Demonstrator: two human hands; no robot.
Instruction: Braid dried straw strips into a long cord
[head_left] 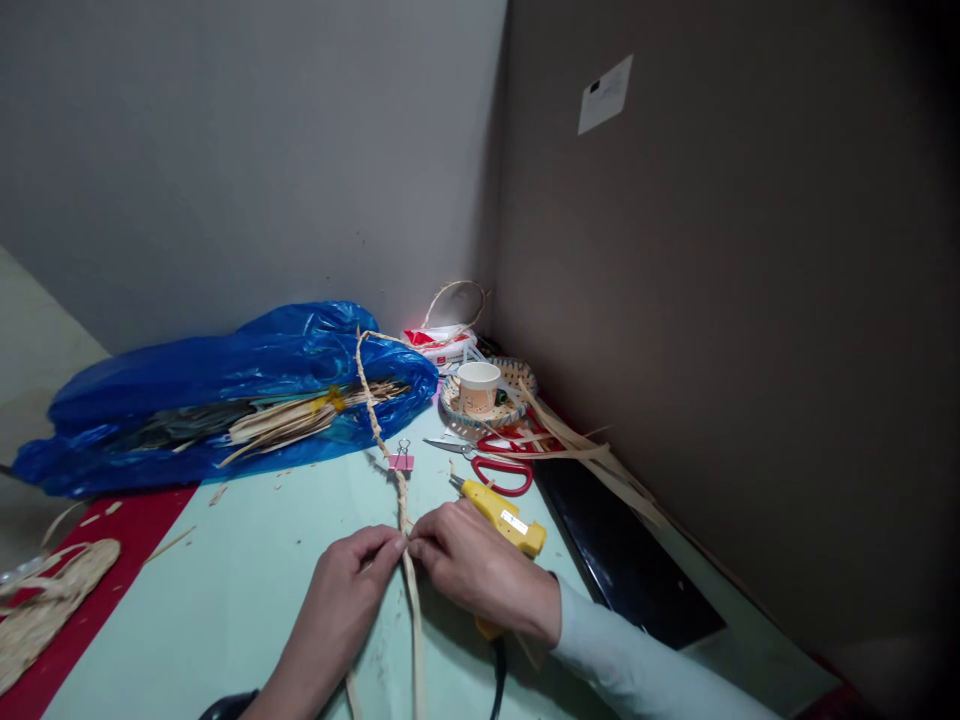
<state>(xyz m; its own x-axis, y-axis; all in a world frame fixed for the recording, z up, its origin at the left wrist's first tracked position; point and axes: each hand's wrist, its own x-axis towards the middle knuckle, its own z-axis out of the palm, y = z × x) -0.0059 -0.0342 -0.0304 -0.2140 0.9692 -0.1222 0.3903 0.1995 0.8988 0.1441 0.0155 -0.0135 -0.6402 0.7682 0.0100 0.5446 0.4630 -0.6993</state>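
The braid (374,422) ran over the surface (247,570), its long axis leading away from the fingers, through the clip (401,463) and toward the bag (225,360). The left hand (352,578) and right hand (474,565), equally near, had fingers pinched on its near end; a loose strand (416,630) trailed between the wrists.

Braid (402,492) left of glue gun (496,510)

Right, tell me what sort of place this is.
Likely a handcraft workspace: there's a braided strand of straw-like fibre pinched between fingers, a yellow glue gun and red-handled scissors on the table.
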